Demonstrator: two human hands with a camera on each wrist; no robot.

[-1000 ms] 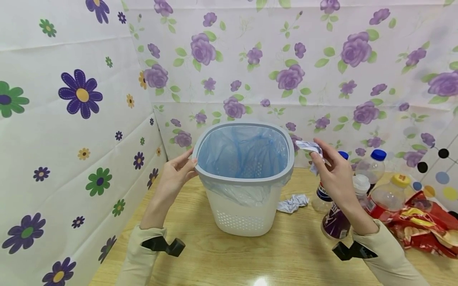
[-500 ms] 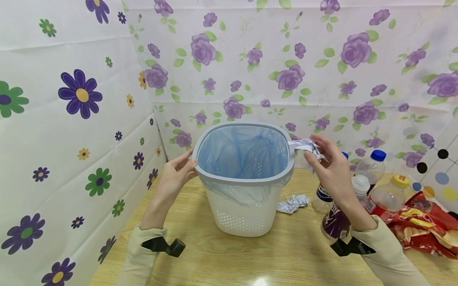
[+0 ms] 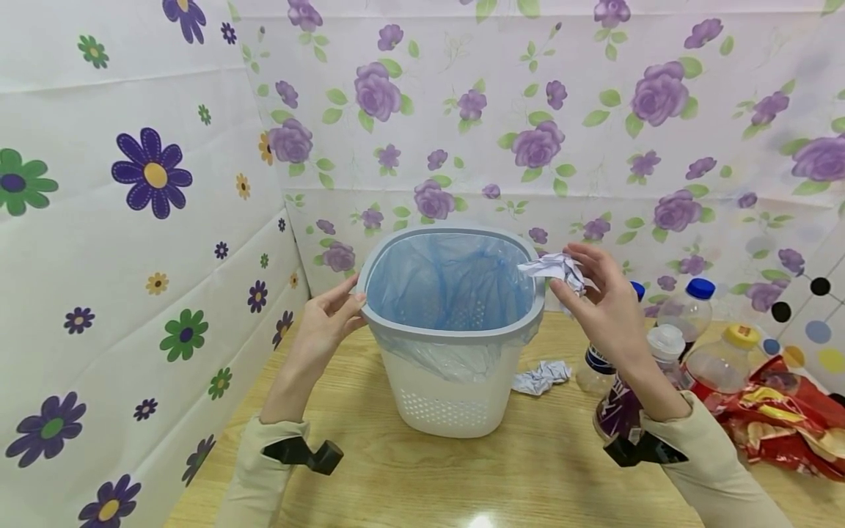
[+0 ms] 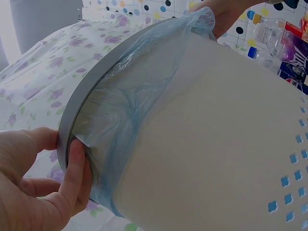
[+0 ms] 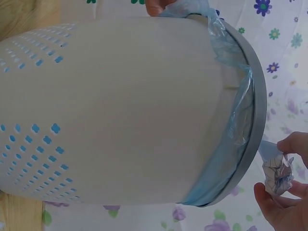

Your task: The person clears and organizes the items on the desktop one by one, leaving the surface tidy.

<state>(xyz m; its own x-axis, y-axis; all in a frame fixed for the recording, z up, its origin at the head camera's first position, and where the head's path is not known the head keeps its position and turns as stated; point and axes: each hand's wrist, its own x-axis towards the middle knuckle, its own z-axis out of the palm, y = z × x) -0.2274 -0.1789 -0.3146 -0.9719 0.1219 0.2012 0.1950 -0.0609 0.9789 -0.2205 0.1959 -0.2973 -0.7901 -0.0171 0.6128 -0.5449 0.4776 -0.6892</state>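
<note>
A white plastic trash can [image 3: 449, 400] with a grey rim and a blue bag liner [image 3: 449, 286] stands upright on the wooden table. My left hand [image 3: 330, 315] pinches its rim at the left side; in the left wrist view the thumb and fingers [image 4: 77, 168] lie on either side of the rim. At the right rim, my right hand [image 3: 604, 297] holds a crumpled sheet of paper [image 3: 554, 268], whose left end reaches over the can's opening. The right wrist view shows this paper [image 5: 278, 175] between thumb and fingertips, just beyond the rim.
Another crumpled paper [image 3: 543, 378] lies on the table right of the can. Several plastic bottles [image 3: 722, 359] stand further right, partly behind the right forearm, beside a red snack bag [image 3: 785, 418]. Flowered cloth [image 3: 462, 147] hangs behind and to the left.
My right hand has moved left with the crumpled paper, from beside the can to over its right rim. The left hand keeps its hold on the rim.
</note>
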